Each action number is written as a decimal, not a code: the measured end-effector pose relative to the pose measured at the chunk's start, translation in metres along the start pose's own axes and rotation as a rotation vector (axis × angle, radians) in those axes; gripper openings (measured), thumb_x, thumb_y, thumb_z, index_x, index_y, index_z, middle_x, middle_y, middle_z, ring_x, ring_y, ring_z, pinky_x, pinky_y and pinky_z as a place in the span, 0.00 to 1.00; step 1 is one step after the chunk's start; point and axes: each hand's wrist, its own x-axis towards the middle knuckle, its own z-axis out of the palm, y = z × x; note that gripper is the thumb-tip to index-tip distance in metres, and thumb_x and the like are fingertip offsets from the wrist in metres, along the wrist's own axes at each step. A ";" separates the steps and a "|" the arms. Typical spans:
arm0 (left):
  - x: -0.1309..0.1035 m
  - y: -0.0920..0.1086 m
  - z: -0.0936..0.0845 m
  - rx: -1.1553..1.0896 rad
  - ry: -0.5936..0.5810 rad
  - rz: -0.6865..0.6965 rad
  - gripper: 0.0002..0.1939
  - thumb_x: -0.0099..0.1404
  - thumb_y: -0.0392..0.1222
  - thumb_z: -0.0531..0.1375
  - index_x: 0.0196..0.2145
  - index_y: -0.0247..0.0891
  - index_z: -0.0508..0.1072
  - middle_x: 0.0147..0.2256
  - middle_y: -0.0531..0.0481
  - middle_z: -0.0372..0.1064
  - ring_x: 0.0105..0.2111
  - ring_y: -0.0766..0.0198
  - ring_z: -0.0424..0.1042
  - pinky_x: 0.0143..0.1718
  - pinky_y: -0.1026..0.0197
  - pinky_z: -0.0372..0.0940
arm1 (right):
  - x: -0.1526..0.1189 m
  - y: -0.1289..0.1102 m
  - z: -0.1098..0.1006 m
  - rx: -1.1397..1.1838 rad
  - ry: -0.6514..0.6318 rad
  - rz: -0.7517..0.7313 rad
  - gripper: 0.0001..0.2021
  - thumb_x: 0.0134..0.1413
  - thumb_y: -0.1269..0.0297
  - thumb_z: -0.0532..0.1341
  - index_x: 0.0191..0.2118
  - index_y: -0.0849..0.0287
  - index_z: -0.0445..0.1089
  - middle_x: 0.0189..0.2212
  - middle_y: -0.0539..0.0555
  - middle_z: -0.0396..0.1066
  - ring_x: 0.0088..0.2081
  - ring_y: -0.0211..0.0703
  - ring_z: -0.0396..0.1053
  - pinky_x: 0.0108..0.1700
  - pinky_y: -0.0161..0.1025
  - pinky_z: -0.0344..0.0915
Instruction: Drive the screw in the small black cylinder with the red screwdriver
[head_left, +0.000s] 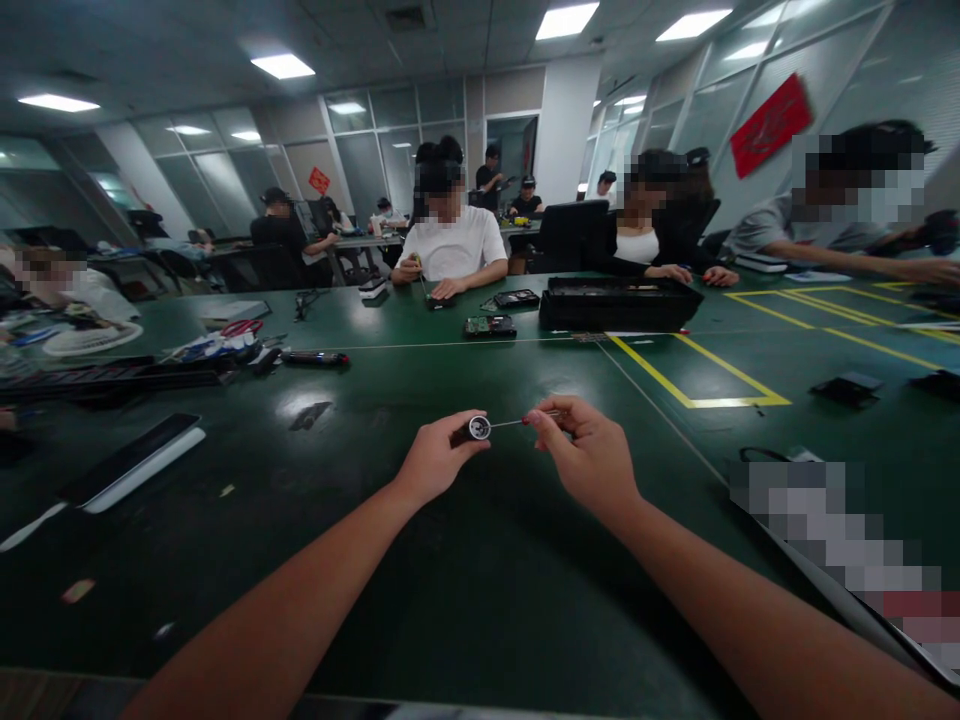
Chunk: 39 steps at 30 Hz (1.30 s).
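Note:
My left hand (441,452) is closed round a small dark cylindrical part (478,429), whose round, silvery open end faces me. To its right, my right hand (581,445) pinches a thin screwdriver (510,423) with a red portion by the fingertips. The metal shaft points left and reaches the rim of the cylindrical part; whether its tip touches anything inside is too small to tell. Both hands are above the green table (465,590), near its middle.
A black tray (615,304) and an opened device (489,327) lie farther back. At the left are a phone-like device (135,465), a dark pen-shaped tool (315,358) and red-handled scissors (241,327). Several people sit beyond. A pixelated flat object (840,540) lies at right.

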 end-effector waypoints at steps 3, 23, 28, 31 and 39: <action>0.000 -0.001 0.000 0.014 -0.004 0.014 0.22 0.62 0.36 0.68 0.54 0.44 0.75 0.49 0.50 0.76 0.48 0.58 0.75 0.55 0.53 0.67 | 0.000 0.000 0.002 0.030 -0.020 0.011 0.12 0.62 0.54 0.61 0.39 0.57 0.74 0.22 0.48 0.74 0.23 0.39 0.71 0.27 0.36 0.62; -0.002 0.004 -0.001 0.103 0.017 0.059 0.22 0.61 0.37 0.68 0.54 0.43 0.75 0.50 0.50 0.77 0.50 0.57 0.75 0.57 0.52 0.66 | -0.004 0.004 0.007 0.033 -0.032 -0.021 0.12 0.68 0.60 0.50 0.51 0.57 0.64 0.31 0.51 0.71 0.30 0.42 0.70 0.32 0.39 0.62; -0.003 0.003 -0.001 0.136 -0.014 0.085 0.21 0.61 0.39 0.68 0.53 0.45 0.76 0.50 0.49 0.77 0.51 0.56 0.75 0.56 0.51 0.66 | -0.003 -0.001 0.004 -0.042 -0.067 0.008 0.15 0.70 0.55 0.48 0.39 0.55 0.68 0.25 0.49 0.69 0.25 0.41 0.66 0.29 0.39 0.57; -0.003 0.002 -0.001 0.136 -0.021 0.082 0.21 0.62 0.39 0.68 0.53 0.45 0.76 0.50 0.50 0.77 0.51 0.55 0.75 0.56 0.50 0.66 | -0.004 -0.001 0.004 -0.040 -0.069 0.006 0.11 0.68 0.58 0.50 0.46 0.55 0.67 0.28 0.50 0.72 0.26 0.42 0.68 0.29 0.39 0.58; -0.003 0.008 -0.002 0.168 -0.006 0.156 0.20 0.63 0.38 0.67 0.53 0.44 0.76 0.51 0.48 0.76 0.52 0.56 0.73 0.57 0.51 0.66 | 0.004 0.012 0.013 0.336 0.028 0.175 0.13 0.63 0.51 0.57 0.39 0.56 0.69 0.31 0.53 0.74 0.33 0.45 0.73 0.38 0.43 0.69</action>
